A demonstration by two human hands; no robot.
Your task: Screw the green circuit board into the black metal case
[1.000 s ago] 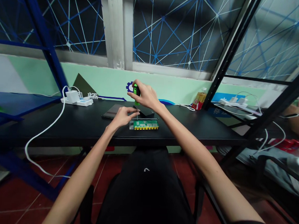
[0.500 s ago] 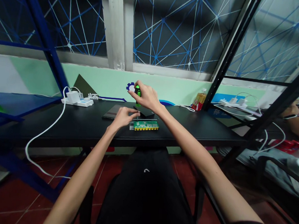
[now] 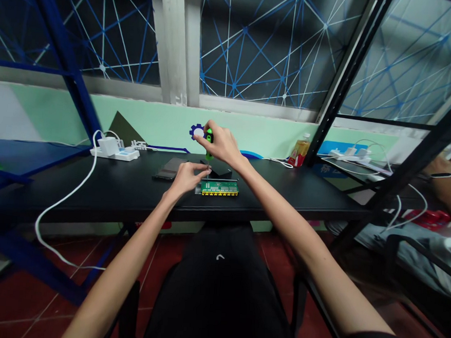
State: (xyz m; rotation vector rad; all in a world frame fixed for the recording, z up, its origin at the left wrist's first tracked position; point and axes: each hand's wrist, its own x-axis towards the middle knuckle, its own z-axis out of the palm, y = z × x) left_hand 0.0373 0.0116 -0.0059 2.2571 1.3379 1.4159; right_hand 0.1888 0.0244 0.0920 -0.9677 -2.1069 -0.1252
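My right hand (image 3: 222, 144) grips the green-and-black handle of a screwdriver (image 3: 209, 143), held upright with its shaft pointing down. Lower down, my left hand (image 3: 187, 176) is closed, thumb and forefinger pinched on the thin shaft. Beneath them lies a green circuit board (image 3: 219, 187) with a row of yellow ports along its near edge. The shaft comes down at the board's left end; whether the tip sits in a screw is too small to tell. A dark box-like piece (image 3: 221, 171) lies just behind the board, partly hidden by my right hand and wrist.
A dark flat panel (image 3: 167, 169) rests on the black desk (image 3: 285, 194) left of the board. Further left is a white power strip (image 3: 119, 153) with a trailing cable. A drink bottle (image 3: 300, 151) stands at the back right. Another person's hand (image 3: 442, 164) shows at far right.
My hands stay almost in the same place, with the screwdriver still upright over the board; my right-hand fingers have shifted slightly around the handle. At far right, the other person's hand has moved.
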